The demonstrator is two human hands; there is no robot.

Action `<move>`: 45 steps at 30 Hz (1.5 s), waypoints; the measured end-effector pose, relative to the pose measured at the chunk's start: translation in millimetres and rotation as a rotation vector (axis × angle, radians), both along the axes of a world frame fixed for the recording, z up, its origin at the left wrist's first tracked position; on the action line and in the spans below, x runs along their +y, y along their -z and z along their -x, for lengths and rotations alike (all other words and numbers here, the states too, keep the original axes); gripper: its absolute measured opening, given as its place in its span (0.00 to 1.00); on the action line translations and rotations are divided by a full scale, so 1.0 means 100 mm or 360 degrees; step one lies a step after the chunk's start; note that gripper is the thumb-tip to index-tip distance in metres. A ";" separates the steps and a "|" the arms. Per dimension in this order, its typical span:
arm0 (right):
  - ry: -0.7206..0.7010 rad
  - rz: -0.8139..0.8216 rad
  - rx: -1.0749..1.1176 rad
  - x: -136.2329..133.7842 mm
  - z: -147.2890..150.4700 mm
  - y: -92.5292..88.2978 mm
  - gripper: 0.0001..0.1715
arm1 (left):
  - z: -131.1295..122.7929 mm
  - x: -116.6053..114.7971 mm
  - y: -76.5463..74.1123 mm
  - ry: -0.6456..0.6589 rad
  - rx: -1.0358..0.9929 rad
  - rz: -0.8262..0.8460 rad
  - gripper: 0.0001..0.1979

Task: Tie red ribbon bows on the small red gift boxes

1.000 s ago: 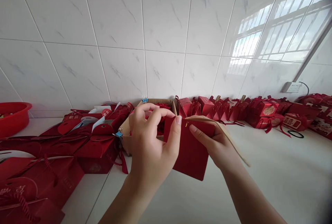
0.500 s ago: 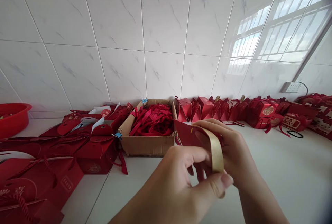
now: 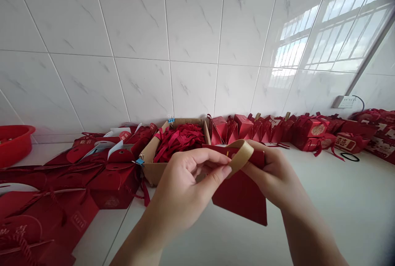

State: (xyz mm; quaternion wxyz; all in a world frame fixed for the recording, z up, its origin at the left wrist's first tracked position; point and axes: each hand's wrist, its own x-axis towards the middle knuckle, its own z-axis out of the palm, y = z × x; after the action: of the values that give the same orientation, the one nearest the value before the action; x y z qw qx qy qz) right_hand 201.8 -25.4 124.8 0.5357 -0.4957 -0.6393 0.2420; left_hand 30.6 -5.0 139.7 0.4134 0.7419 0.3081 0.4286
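Your left hand [image 3: 191, 183] pinches the gold ribbon [image 3: 242, 157] at its right, the strip arching at the top edge of the red card [image 3: 242, 200]; your right hand [image 3: 273, 173] grips its upper right corner above the counter [image 3: 324, 208]. The card faces you more squarely than half a second ago.

On the rounded flap of the glossy red cardboard box [image 3: 29, 227] at near left, pale characters end in "喜"; the one before it is unclear. The red paper flap [image 3: 77, 142] farther back carries what looks like "歡喜". A small framed mark [image 3: 78, 221] on the near box's side is too fine to read. At far right, the cream label [image 3: 344, 142] on a small red carton shows red characters resembling "囍", blurred.
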 end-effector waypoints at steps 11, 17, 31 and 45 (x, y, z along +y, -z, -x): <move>-0.0305 0.0198 0.0143 0.06 0.03 0.02 0.09 | -0.02 0.16 0.06 -0.0455 0.0022 -0.0376 0.02; -0.0312 0.0193 0.0111 0.10 0.05 0.02 0.09 | -0.04 0.22 0.08 -0.0476 0.0054 -0.0386 0.02; -0.0311 0.0331 0.0184 0.11 0.03 0.00 0.12 | -0.04 0.25 0.13 -0.0493 0.0084 -0.0504 0.03; -0.0402 0.0323 0.0282 0.16 0.02 0.07 0.12 | -0.06 0.31 0.18 -0.0570 0.0068 -0.0701 0.03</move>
State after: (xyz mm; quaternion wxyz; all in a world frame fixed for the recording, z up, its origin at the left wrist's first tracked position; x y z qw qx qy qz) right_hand 200.1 -9.2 118.0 0.5026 -0.4398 -0.6190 0.4133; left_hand 37.0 26.4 122.2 0.1534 0.7565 0.3422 0.5358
